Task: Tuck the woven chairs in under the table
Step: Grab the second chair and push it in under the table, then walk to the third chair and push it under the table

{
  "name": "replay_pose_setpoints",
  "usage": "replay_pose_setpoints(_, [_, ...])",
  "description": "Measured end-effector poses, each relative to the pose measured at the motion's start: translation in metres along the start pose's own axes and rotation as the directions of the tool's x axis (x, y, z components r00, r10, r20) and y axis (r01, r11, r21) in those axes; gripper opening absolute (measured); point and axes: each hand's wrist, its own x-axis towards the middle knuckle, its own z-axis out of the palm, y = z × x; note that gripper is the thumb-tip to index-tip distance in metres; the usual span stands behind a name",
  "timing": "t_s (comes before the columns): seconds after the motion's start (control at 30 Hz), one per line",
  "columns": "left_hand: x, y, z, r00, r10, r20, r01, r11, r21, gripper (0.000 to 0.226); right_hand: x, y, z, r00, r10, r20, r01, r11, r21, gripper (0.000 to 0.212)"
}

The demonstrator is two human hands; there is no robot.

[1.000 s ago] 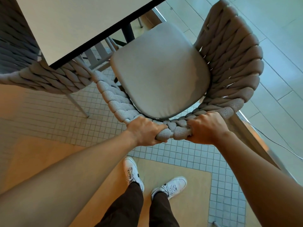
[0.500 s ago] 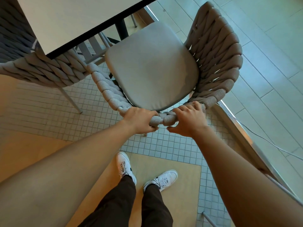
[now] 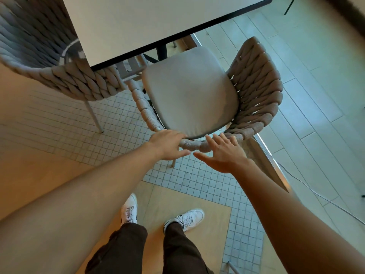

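A woven rope chair [image 3: 258, 91] with a grey seat cushion [image 3: 189, 95] stands in front of me, its front edge just under the corner of the white table [image 3: 142, 22]. My left hand [image 3: 167, 144] rests on the chair's back rail with loose fingers, thumb free below the rail. My right hand [image 3: 223, 153] is spread flat with fingers apart, fingertips at the rail, holding nothing. A second woven chair [image 3: 49, 62] sits at the left, pushed partly under the table.
The table has a black edge and a dark leg [image 3: 162, 51] near the cushion. Small square floor tiles lie under the chairs, wood panels at my white shoes [image 3: 183, 219]. A raised threshold [image 3: 266, 167] and a cable [image 3: 316, 194] run along the right.
Both hands gripped the back rail and pushed the chair toward the table. Now the right hand has let go and spread; the left hand's grip has loosened.
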Motion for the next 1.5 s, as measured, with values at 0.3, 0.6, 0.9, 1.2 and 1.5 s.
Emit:
replay_pose_setpoints(0.3, [-0.064, -0.085, -0.026, 0.986, -0.077, -0.145, 0.067, 0.995, -0.073, 0.066, 0.004, -0.088, -0.05, 0.998, -0.055, -0.037, 0.052, 0.996, -0.072, 0.103])
replay_pose_setpoints(0.6, [-0.142, -0.206, -0.052, 0.949, -0.219, -0.228, 0.198, 0.974, -0.114, 0.076, 0.037, -0.231, -0.086, 0.975, -0.156, -0.158, 0.137, 0.983, -0.124, 0.097])
replay_pose_setpoints(0.9, [-0.23, -0.337, -0.069, 0.916, -0.309, -0.255, 0.291, 0.951, -0.107, 0.083, 0.08, -0.387, -0.114, 0.958, -0.215, -0.188, 0.183, 0.968, -0.173, 0.109])
replay_pose_setpoints(1.2, [-0.266, -0.427, -0.09, 0.87, -0.4, -0.289, 0.374, 0.917, -0.141, 0.08, 0.125, -0.484, -0.15, 0.921, -0.35, -0.174, 0.31, 0.925, -0.219, 0.104])
replay_pose_setpoints(1.5, [-0.248, -0.524, -0.116, 0.829, -0.48, -0.287, 0.462, 0.877, -0.13, 0.084, 0.221, -0.537, -0.19, 0.894, -0.421, -0.153, 0.377, 0.892, -0.25, 0.108])
